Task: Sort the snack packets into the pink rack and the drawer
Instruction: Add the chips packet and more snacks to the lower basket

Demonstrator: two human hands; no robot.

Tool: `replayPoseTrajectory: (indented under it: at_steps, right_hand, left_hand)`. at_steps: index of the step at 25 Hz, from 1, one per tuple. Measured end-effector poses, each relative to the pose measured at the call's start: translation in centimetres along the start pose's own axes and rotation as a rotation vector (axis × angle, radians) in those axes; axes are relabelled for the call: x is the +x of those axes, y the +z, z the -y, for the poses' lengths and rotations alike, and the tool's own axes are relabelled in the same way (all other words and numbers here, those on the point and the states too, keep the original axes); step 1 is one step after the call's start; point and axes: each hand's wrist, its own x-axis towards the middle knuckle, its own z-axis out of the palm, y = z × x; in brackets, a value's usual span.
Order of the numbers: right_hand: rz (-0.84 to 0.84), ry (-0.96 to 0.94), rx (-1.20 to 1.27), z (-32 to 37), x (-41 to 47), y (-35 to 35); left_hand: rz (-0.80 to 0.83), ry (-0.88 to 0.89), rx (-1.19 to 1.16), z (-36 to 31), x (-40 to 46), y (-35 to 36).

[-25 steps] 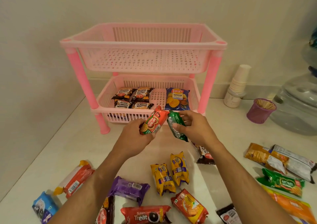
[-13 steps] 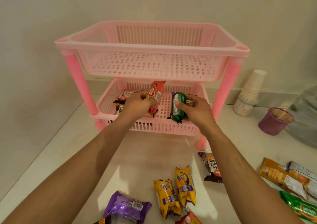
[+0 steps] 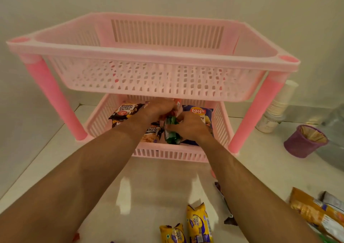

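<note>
A glossy white counter (image 3: 162,186) meets a plain cream wall. On it stands the slotted plastic pink rack (image 3: 149,60); both hands reach into its lower tier. The right hand (image 3: 188,126) grips a crinkly green packet (image 3: 171,132); the left hand (image 3: 160,106) pinches an orange-red packet (image 3: 177,105), mostly hidden.

Both hands now reaching deep inside the pink rack (image 3: 152,91) lower tier, green packet (image 3: 171,131) lowered there, orange packet (image 3: 176,105) seemingly further back
</note>
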Motion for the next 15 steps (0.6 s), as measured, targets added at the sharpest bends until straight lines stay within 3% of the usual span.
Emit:
replayPoseTrajectory:
  at_steps: [7, 15]
  right_hand:
    - [0.049, 0.06, -0.304, -1.0, 2.2, 3.0]
    - [0.045, 0.085, -0.351, 0.0, 0.7, 2.2]
  left_hand:
    - [-0.109, 0.065, 0.384, 2.4, 3.1, 2.0]
    - [-0.144, 0.165, 0.635, 2.3, 3.4, 2.6]
